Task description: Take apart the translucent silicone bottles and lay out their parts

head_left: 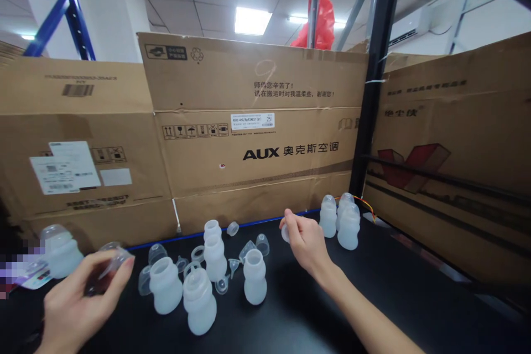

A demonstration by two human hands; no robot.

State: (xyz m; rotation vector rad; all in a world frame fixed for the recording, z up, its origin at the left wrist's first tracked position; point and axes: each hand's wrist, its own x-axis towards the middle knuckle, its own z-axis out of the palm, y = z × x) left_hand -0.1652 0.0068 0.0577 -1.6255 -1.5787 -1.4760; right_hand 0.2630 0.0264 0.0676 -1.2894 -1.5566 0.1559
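My left hand (pixel 85 290) is curled at the left, thumb and fingers closed on a clear bottle teat (pixel 117 261); its exact shape is partly hidden. Raised at centre right, my right hand (pixel 305 240) pinches a translucent bottle ring (pixel 285 233), mostly covered by the fingers. Between the hands stand several frosted baby bottles, among them an open-necked bottle (pixel 255 277), another open bottle (pixel 166 286) and a front bottle (pixel 199 303) with a ring on its top. Loose around them lie a clear cap (pixel 262 244), a teat (pixel 234 267) and a ring (pixel 198 254).
Three capped bottles (pixel 348 227) stand at the back right by a black rack post (pixel 370 94). Another capped bottle (pixel 62 251) is at the far left. Large cardboard boxes (pixel 257 177) wall off the back of the black table (pixel 315 323).
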